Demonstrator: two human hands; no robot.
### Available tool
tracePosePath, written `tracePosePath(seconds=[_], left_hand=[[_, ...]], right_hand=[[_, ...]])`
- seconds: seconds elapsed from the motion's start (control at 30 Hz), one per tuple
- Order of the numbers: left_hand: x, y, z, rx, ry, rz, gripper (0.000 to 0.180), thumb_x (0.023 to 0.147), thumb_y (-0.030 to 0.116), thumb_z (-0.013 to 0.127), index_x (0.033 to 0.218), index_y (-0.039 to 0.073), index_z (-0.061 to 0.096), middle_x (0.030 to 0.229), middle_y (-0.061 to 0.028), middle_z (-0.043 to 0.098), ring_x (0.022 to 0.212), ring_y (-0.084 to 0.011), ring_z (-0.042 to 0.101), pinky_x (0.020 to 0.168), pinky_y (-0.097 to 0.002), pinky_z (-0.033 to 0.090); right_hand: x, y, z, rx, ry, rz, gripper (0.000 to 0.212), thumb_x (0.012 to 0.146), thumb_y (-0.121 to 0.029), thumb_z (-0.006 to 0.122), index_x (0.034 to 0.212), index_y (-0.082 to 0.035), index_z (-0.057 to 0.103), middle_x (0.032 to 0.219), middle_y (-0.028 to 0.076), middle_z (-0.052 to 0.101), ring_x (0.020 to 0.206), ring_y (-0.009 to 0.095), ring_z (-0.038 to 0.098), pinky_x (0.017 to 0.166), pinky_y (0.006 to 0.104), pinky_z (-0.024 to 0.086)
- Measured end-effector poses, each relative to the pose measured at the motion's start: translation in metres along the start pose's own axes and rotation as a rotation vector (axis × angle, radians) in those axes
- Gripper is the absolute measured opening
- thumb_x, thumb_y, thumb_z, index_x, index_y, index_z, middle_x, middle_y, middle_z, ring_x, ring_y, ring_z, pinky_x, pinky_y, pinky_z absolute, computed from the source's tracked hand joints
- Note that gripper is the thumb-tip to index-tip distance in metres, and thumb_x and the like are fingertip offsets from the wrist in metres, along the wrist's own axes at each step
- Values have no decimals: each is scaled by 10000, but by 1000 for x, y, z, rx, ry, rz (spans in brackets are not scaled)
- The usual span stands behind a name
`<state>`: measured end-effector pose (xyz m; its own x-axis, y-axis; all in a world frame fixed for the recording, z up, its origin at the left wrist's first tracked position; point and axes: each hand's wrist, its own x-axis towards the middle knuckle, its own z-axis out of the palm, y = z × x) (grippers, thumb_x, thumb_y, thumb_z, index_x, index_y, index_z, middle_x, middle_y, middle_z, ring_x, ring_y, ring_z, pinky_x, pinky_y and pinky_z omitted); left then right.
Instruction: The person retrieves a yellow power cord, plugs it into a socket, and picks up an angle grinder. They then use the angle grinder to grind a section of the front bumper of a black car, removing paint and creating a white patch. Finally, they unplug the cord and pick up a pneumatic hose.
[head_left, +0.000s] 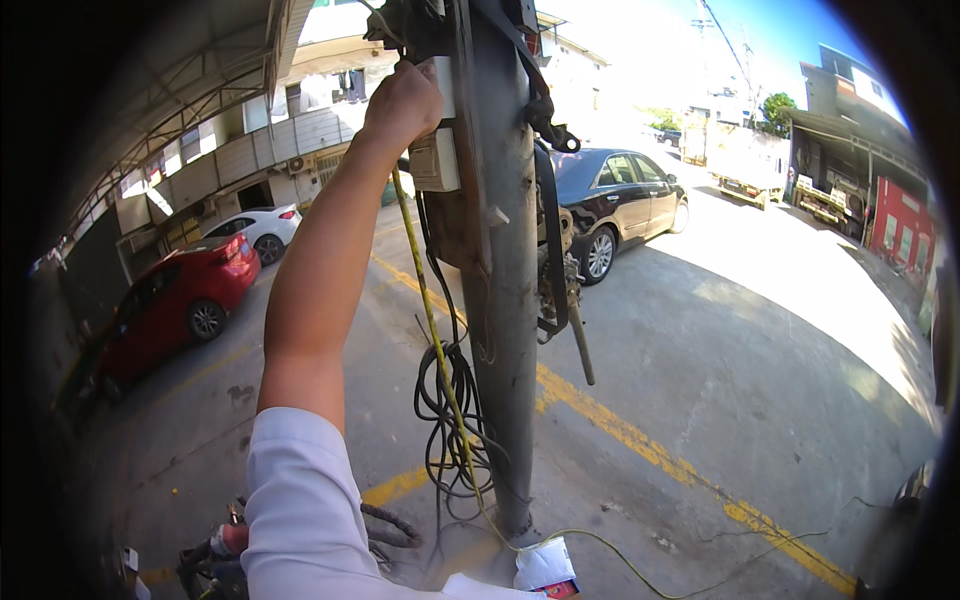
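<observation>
My left arm, in a light short sleeve, reaches up to a metal pole (510, 300). My left hand (405, 102) is closed, and its fingers are mostly hidden, so what they grip cannot be made out. Right beside it is a pale electrical box (434, 163) on a brown board (460, 232) fixed to the pole. Behind my wrist a yellow-green cable (428, 300) comes down and runs to the ground. Dark fittings and wires sit just above the hand. A bundle of black cable (450, 415) hangs below the box. My right hand is out of view.
Black straps (547, 240) and a greasy mechanism with a rod (577, 330) hang on the pole's right side. A white packet (545, 565) lies at its foot. Parked around are a dark car (630, 205), a red car (180, 290) and a white car (262, 228). Hoses and tools (215, 550) lie lower left.
</observation>
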<state>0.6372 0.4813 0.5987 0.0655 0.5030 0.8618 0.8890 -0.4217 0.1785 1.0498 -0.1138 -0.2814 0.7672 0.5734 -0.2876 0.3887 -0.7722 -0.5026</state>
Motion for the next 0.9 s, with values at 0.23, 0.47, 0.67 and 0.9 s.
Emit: tracePosePath(seconds=[0.23, 0.47, 0.67, 0.9], left_hand=[[-13, 1, -14, -41, -62, 59, 638, 1068, 423, 337, 1325, -147, 464, 1338, -336, 576, 1253, -445, 585, 1076, -469, 470], [-193, 14, -3, -458, 648, 118, 493, 918, 288, 645, 1168, -85, 443, 1032, -265, 519, 976, -406, 521, 872, -524, 409], [-529, 46, 33, -941, 177, 34, 184, 978, 174, 596, 1104, 50, 543, 883, -86, 601, 758, -274, 601, 706, -418, 457], [-774, 13, 2, -692, -1139, -576, 354, 1049, 365, 500, 1081, 48, 655, 1009, -185, 690, 959, -391, 655, 812, -498, 500]], right_hand=[[38, -58, -2, -19, 50, -137, 446, 927, -370, 584, 1154, 3, 673, 989, 209, 718, 893, 400, 673, 763, 479, 552], [105, -162, -64, -66, -58, -387, 413, 912, -327, 590, 1123, 17, 679, 937, 194, 713, 836, 369, 667, 726, 463, 550], [121, -187, -81, -109, -183, -491, 386, 899, -289, 595, 1097, 29, 684, 892, 182, 709, 787, 342, 662, 695, 449, 549], [113, -159, -71, -139, -325, -477, 353, 883, -246, 600, 1066, 43, 689, 840, 167, 704, 730, 311, 655, 659, 433, 548]])
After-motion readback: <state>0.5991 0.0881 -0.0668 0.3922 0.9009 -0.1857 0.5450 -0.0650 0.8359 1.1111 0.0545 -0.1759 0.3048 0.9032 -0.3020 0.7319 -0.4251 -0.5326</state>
